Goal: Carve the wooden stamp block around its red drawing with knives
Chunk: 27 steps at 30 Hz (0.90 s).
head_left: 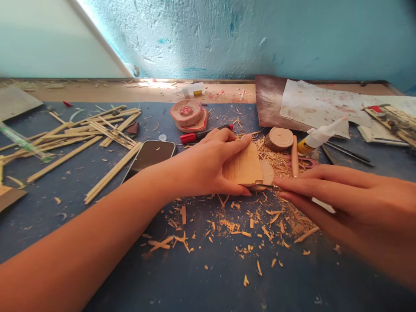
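Note:
My left hand (pixel 208 167) lies curled over a small flat panel of joined wooden sticks (pixel 243 168), pinning it to the dark blue table (pixel 81 242). My right hand (pixel 338 199) comes in from the right with fingers pressed together round a thin blade tool (pixel 266 186), whose tip meets the panel's lower right corner. A rounded wood piece (pixel 268 172) shows just behind that corner. Wood shavings (pixel 247 225) lie scattered under and in front of both hands.
A black phone (pixel 150 157) lies left of my left hand, with several long wooden sticks (pixel 97 134) beyond it. A red pen (pixel 201 134), stacked wood discs (pixel 188 115), a wood slice (pixel 278 138), a glue bottle (pixel 320 136) and papers (pixel 325 106) sit behind.

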Available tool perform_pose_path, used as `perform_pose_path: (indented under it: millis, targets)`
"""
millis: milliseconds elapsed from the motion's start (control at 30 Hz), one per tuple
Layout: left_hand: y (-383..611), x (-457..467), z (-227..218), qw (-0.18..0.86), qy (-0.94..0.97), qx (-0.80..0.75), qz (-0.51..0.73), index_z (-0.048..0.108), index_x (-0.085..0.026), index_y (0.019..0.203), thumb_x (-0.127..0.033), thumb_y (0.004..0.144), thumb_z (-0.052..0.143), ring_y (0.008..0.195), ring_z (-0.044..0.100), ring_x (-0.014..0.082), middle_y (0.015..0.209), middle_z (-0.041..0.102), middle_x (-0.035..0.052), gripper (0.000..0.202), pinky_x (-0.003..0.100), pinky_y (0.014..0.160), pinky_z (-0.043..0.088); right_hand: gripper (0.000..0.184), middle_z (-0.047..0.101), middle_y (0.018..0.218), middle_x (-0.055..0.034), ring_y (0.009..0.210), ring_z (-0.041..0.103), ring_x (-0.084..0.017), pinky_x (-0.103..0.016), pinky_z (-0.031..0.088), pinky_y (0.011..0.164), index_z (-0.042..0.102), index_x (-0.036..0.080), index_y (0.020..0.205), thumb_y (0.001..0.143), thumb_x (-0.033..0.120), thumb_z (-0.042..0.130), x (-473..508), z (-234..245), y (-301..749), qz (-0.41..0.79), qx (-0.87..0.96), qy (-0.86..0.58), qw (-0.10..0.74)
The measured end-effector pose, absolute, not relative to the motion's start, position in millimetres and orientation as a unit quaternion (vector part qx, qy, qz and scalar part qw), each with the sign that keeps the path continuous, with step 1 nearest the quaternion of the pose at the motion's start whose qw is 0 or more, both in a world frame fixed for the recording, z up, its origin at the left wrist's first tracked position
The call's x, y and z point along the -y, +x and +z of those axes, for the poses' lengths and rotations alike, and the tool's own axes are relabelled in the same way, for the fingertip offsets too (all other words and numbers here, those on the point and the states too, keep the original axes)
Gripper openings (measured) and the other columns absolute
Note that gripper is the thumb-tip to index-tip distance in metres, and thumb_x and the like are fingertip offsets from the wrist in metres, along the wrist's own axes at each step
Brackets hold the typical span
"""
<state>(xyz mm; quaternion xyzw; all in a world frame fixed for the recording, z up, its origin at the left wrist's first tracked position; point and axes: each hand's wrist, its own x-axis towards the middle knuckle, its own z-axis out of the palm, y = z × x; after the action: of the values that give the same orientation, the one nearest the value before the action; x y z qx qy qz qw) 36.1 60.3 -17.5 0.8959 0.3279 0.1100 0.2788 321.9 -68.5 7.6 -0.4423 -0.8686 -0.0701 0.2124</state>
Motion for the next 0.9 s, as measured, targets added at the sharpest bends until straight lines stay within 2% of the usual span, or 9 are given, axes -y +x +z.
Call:
perform_pose_path:
  millis: [100, 200, 367, 600, 767, 900]
  targets:
    - [35, -60, -16, 0.284, 0.895, -0.327, 0.107, 0.047, -0.016, 0.187, -0.067, 0.082, 0.096, 0.155, 0.058, 0.0396, 0.167, 0.059, 0.0205, 0.126, 0.048, 0.141, 0.041, 0.023, 0.091, 0.121, -0.0016, 0.099, 0.089, -0.022, -0.033, 0.067, 0.082, 0.084, 0.030, 0.136, 0.122, 0.026, 0.067, 70, 6, 335, -0.067, 0.873, -0.438, 0.203]
    - [35, -61, -16, 0.290, 0.894, -0.324, 0.110, 0.048, -0.017, 0.187, -0.067, 0.083, 0.096, 0.156, 0.057, 0.0408, 0.167, 0.060, 0.0205, 0.125, 0.051, 0.141, 0.041, 0.023, 0.091, 0.126, -0.0021, 0.099, 0.089, -0.022, -0.034, 0.066, 0.082, 0.083, 0.029, 0.138, 0.119, 0.022, 0.070, 70, 5, 342, -0.083, 0.875, -0.432, 0.200]
    - [34, -61, -17, 0.289, 0.894, -0.324, 0.114, 0.049, -0.022, 0.186, -0.067, 0.084, 0.097, 0.157, 0.057, 0.0416, 0.168, 0.060, 0.0195, 0.122, 0.052, 0.139, 0.043, 0.023, 0.092, 0.121, -0.0020, 0.094, 0.088, -0.022, -0.034, 0.064, 0.075, 0.083, 0.028, 0.135, 0.119, 0.020, 0.069, 68, 6, 336, -0.083, 0.884, -0.418, 0.190]
    - [35, -61, -14, 0.292, 0.892, -0.327, 0.110, 0.049, -0.020, 0.186, -0.066, 0.084, 0.097, 0.158, 0.057, 0.0418, 0.168, 0.060, 0.0199, 0.121, 0.052, 0.140, 0.042, 0.023, 0.090, 0.126, -0.0015, 0.101, 0.087, -0.019, -0.032, 0.065, 0.084, 0.080, 0.026, 0.137, 0.120, 0.017, 0.067, 69, 8, 336, -0.090, 0.886, -0.415, 0.186]
    - [35, -60, -15, 0.288, 0.894, -0.325, 0.111, 0.048, -0.016, 0.186, -0.064, 0.084, 0.097, 0.157, 0.057, 0.0401, 0.167, 0.060, 0.0207, 0.123, 0.050, 0.140, 0.042, 0.023, 0.090, 0.122, -0.0019, 0.097, 0.087, -0.020, -0.032, 0.063, 0.078, 0.080, 0.026, 0.136, 0.120, 0.018, 0.067, 69, 6, 337, -0.092, 0.886, -0.413, 0.190]
    - [36, -61, -17, 0.284, 0.896, -0.321, 0.115, 0.049, -0.015, 0.186, -0.065, 0.084, 0.096, 0.156, 0.057, 0.0408, 0.166, 0.060, 0.0220, 0.122, 0.052, 0.140, 0.043, 0.029, 0.090, 0.116, -0.0040, 0.084, 0.085, -0.021, -0.036, 0.058, 0.066, 0.082, 0.025, 0.136, 0.121, 0.015, 0.060, 71, 7, 331, -0.100, 0.885, -0.417, 0.179]
